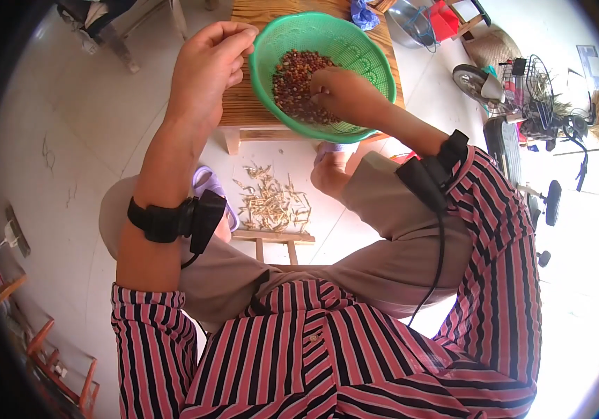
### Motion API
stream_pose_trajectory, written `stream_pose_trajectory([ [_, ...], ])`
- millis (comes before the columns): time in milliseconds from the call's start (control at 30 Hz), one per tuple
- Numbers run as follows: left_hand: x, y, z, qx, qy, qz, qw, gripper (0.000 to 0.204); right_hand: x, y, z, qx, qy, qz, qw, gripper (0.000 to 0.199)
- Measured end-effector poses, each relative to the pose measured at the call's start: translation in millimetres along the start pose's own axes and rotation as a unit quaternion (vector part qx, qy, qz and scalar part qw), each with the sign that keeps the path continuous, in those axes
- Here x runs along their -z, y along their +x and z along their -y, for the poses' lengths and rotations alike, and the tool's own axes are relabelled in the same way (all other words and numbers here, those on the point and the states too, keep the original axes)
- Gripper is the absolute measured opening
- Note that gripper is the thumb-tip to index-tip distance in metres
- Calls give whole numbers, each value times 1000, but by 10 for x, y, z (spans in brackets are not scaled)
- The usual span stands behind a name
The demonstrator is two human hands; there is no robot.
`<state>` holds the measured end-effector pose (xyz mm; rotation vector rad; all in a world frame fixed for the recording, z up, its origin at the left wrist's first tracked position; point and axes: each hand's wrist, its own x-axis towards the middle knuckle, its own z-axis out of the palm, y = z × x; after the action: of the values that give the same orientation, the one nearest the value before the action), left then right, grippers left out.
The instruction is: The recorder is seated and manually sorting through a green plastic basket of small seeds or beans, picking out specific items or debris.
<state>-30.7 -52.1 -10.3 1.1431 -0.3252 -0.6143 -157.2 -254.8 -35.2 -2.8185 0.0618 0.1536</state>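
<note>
A green plastic colander (381, 52) stands on a small wooden table, holding a heap of reddish-brown dried beans (296, 80). Inside it, my right hand (348, 94) is closed over the beans, its fingertips pinched together low among them. Just outside the left rim, my left hand (212, 63) is raised with thumb and forefinger pressed together and the other fingers curled. Whatever sits in either pinch is too small or too hidden to name.
Dry, pale empty pods (275, 202) lie scattered on the tiled floor between my feet. The wooden table (240, 105) carries a blue crumpled bag (364, 14) beyond the colander. A metal basin (410, 24) and a red dustpan-like thing (443, 19) are at the far right, near a parked bike (523, 105).
</note>
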Motion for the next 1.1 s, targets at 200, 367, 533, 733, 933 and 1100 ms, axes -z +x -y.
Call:
stream_pose_trajectory([
  [200,-28,51,-44,7,0,1,1000,13,268,-20,-104,-69,237,-2,969,11],
  [367,29,80,-41,35,9,-34,999,12,702,-90,35,-91,411,23,907,13],
  [533,-28,160,37,48,11,-16,999,13,1057,-440,391,-78,415,106,900,9],
  [733,14,191,107,89,157,-46,983,28,1159,-851,870,11,260,202,944,18],
  [933,-40,159,188,111,355,-29,928,47,1154,-1077,94,-137,153,-11,979,21],
  [1100,-122,100,275,280,259,103,919,50,989,-1053,-379,-334,358,-45,871,34],
])
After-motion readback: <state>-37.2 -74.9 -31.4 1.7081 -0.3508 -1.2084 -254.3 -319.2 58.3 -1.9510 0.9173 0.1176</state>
